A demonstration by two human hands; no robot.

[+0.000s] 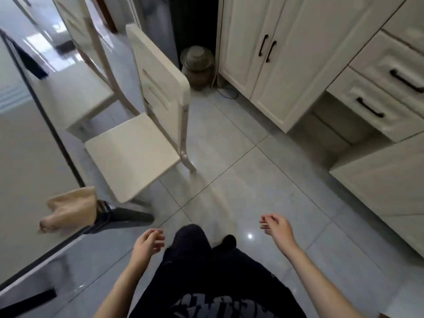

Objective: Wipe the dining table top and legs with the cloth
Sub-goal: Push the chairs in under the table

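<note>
The dining table (27,157) fills the left side, with a pale glossy top and a dark edge. A beige cloth (68,208) lies crumpled on the table's near corner. One dark table leg (128,218) slants out below that corner, and another dark leg (27,301) shows at the bottom left. My left hand (146,245) hangs over the floor to the right of the corner, fingers loosely curled, holding nothing. My right hand (276,227) hangs further right, also loosely curled and empty. Neither hand touches the cloth or table.
A cream chair (146,134) stands tucked at the table's right side, and a second chair (87,88) stands beyond it. White cabinets (286,65) with black handles line the right. A round pot (197,65) sits on the grey tile floor (241,180) by the cabinets.
</note>
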